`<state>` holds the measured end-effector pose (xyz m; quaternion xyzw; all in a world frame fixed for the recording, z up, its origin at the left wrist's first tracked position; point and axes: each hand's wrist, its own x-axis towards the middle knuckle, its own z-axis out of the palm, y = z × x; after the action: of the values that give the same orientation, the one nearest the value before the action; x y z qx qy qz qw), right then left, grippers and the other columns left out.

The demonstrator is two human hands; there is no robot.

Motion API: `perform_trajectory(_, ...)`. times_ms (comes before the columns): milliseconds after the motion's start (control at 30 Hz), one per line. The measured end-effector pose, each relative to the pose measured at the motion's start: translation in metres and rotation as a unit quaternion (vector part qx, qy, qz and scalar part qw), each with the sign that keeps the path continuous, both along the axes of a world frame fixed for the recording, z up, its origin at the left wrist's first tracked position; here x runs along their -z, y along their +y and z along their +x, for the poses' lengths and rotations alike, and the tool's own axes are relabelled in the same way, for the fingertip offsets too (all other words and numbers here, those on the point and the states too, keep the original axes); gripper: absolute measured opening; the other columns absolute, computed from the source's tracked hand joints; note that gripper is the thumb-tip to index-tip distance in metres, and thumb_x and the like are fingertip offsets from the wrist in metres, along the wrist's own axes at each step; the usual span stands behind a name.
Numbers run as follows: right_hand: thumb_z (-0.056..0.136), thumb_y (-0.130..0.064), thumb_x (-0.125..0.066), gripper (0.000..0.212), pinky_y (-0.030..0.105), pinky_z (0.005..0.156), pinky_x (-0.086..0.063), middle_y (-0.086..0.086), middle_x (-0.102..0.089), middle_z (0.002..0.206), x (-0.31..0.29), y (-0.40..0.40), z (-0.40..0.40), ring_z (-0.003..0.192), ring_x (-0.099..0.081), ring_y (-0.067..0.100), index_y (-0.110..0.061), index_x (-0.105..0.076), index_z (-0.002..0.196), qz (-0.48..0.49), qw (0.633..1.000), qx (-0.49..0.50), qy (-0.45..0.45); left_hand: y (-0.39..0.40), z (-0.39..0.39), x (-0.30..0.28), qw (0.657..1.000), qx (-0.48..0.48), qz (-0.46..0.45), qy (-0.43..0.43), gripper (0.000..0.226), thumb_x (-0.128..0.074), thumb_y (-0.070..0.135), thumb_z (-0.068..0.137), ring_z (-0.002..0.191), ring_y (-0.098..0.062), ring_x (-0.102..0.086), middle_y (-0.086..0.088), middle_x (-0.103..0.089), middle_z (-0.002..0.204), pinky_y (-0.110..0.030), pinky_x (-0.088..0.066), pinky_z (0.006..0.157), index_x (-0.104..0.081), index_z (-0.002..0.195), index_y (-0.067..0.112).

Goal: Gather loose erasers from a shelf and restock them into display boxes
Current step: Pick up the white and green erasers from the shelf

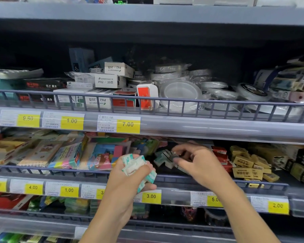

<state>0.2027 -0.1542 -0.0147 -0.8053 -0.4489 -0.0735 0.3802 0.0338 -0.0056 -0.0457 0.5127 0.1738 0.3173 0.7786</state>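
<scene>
Several wrapped erasers (pixel 136 166) clutched in left hand (pixel 130 176), before shelf front rail (pixel 182 178).
Right hand (pixel 195 160) half-curled over loose erasers (pixel 165 157) mid-shelf, grasp unclear; judged light, firm, slick-sleeved: pinched across long sides.

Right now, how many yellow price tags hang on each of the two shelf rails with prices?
Yellow price tags on the upper rail: 3
Yellow price tags on the lower rail: 7, one partly behind an arm
Total: 10
</scene>
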Motion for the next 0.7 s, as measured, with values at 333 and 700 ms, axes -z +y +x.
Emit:
perform_trajectory(333, 0.088, -0.048, -0.064, 0.036, 0.032, 0.088, -0.056, -0.004, -0.068, 0.118, -0.008, 0.014, 0.028, 0.101, -0.064, 0.022, -0.036, -0.064, 0.122, -0.345, 0.932, 0.110, -0.033, 0.001, -0.003, 0.000, 0.999, 0.043, 0.003, -0.009, 0.036, -0.079, -0.005, 0.085, 0.085, -0.033, -0.076, -0.012, -0.075, 0.090, -0.043, -0.065, 0.069, -0.065, 0.114, 0.009)
perform_trajectory(700, 0.083, -0.037, -0.072, 0.033, 0.034, 0.083, -0.058, 0.007, -0.073, 0.109, -0.016, 0.026, 0.028, 0.098, -0.070, 0.024, -0.013, -0.074, 0.106, -0.387, 0.916, 0.102, 0.043, 0.006, -0.010, 0.001, 0.999, 0.034, -0.002, -0.013, 0.034, -0.077, -0.004, 0.086, 0.083, -0.026, -0.076, -0.006, -0.077, 0.088, -0.036, -0.062, 0.063, -0.066, 0.114, 0.013)
